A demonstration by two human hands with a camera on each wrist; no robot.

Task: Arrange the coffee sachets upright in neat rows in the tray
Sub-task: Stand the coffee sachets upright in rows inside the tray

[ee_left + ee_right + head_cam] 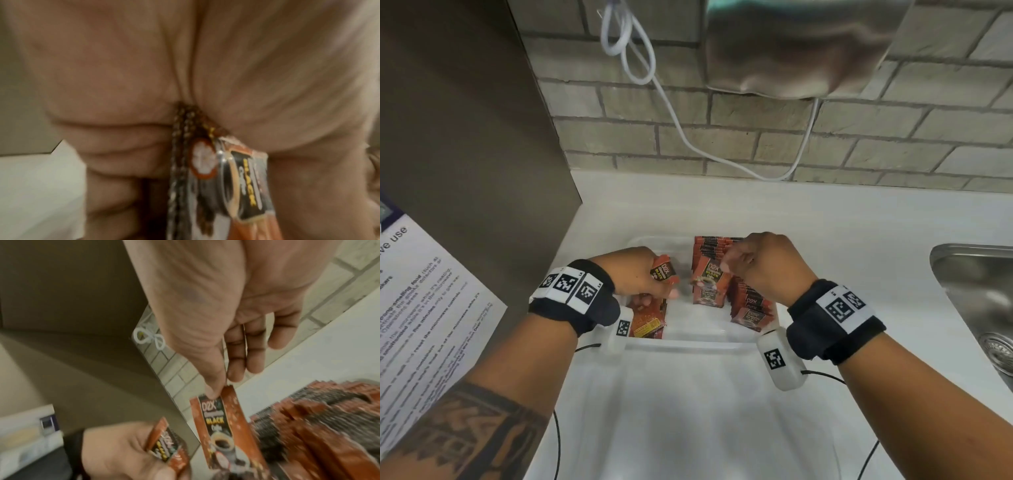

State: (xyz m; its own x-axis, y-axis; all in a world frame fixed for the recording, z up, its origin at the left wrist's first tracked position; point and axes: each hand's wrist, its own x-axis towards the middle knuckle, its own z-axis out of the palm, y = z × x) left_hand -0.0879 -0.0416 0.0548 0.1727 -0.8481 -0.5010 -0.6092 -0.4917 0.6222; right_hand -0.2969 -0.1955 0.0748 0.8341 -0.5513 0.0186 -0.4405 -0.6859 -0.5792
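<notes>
A clear plastic tray (688, 342) sits on the white counter with orange-brown coffee sachets inside. Upright rows of sachets (751, 305) fill its right side, seen also as rows (320, 423). My left hand (640, 277) grips a small bunch of sachets (663, 272) above the tray's left part; the bunch (236, 178) shows between palm and fingers. My right hand (753, 263) pinches the top edge of one sachet (224, 426) between thumb and forefinger, and the sachet (710, 284) hangs upright over the tray's middle. Loose sachets (647, 320) lie flat at the tray's front left.
A metal sink (983, 308) lies to the right. A grey appliance wall (465, 154) with a printed notice (421, 308) stands at the left. A white cable (688, 137) hangs on the brick wall behind. Bare white counter (705, 411) lies in front of the tray.
</notes>
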